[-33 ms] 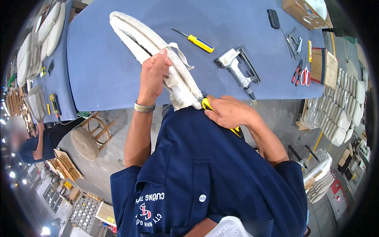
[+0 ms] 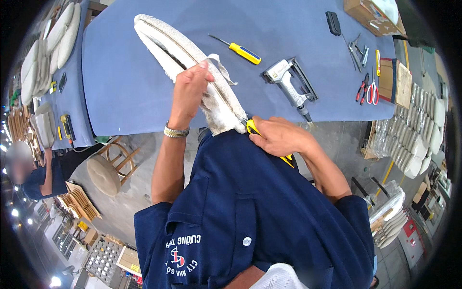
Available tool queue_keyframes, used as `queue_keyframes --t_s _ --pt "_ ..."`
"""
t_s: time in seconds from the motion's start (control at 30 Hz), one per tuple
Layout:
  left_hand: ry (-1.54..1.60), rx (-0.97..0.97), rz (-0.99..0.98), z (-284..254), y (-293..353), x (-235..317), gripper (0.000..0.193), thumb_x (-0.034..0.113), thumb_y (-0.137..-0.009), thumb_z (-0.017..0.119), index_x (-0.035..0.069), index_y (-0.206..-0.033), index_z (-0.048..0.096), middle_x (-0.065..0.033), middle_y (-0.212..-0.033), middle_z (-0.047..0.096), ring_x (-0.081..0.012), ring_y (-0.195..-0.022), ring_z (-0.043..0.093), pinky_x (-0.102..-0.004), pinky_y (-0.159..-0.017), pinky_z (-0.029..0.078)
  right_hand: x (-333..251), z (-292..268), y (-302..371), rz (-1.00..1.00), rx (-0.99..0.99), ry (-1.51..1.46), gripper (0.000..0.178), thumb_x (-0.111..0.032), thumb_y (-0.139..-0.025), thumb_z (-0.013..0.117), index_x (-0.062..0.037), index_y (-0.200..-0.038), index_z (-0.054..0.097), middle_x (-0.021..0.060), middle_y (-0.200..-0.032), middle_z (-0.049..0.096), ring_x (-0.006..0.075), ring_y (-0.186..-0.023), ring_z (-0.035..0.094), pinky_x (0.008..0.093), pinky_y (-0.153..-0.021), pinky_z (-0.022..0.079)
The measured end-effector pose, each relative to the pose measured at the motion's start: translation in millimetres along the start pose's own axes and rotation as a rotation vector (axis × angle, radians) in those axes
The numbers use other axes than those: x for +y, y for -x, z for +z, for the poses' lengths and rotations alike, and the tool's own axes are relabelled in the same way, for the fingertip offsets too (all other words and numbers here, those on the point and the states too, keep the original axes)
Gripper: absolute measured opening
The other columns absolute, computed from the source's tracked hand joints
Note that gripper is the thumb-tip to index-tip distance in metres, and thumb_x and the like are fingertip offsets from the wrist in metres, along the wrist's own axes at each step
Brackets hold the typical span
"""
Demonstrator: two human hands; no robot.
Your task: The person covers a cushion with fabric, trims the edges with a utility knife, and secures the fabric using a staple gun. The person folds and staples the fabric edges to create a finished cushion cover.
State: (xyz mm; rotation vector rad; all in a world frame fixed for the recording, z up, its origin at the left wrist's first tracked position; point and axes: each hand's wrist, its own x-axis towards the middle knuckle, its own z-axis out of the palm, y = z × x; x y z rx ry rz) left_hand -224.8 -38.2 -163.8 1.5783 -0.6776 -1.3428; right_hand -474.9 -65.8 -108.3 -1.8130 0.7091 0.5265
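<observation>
At the near edge of the blue desk (image 2: 120,96), the right hand (image 2: 279,137) is closed around a yellow-handled tool (image 2: 253,128), touching the lower end of a white upholstered cushion (image 2: 192,62). The left hand (image 2: 188,91) grips this cushion from the side, fingers wrapped over its fabric. Farther along the desk lie a staple gun (image 2: 288,82) and a yellow screwdriver (image 2: 240,49).

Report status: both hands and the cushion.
Left hand gripping long white upholstered seat cushion on edge. Right hand holding yellow-handled tool at its near end. Grey staple gun lies clear.
</observation>
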Motion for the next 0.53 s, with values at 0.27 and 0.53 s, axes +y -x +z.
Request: queue_keyframes --t_s 0.27,0.53 --pt "-0.638 0.182 0.330 4 16 -7 0.044 0.033 -0.102 0.058 0.004 -0.069 0.066 -0.0072 -0.049 0.049 -0.0132 -0.045 0.044 -0.0342 -0.047 0.037 92 -11 13 0.159 0.695 -0.476 0.030 -0.032 -0.099 0.062 -0.0045 -0.109 0.064 0.0069 -0.077 0.066 0.0179 -0.065 0.065 0.0354 -0.062 0.052" --pt "-0.537 0.535 0.352 -28 41 -55 0.045 0.033 -0.102 0.058 0.007 -0.067 0.067 0.0008 -0.048 0.045 -0.0090 -0.047 0.040 -0.0316 -0.047 0.033 191 -50 -13 0.325 1.126 -0.141 0.058 -0.040 -0.095 0.063 -0.0111 -0.145 0.053 0.0213 -0.130 0.064 0.0339 -0.121 0.061 0.0481 -0.099 0.049"
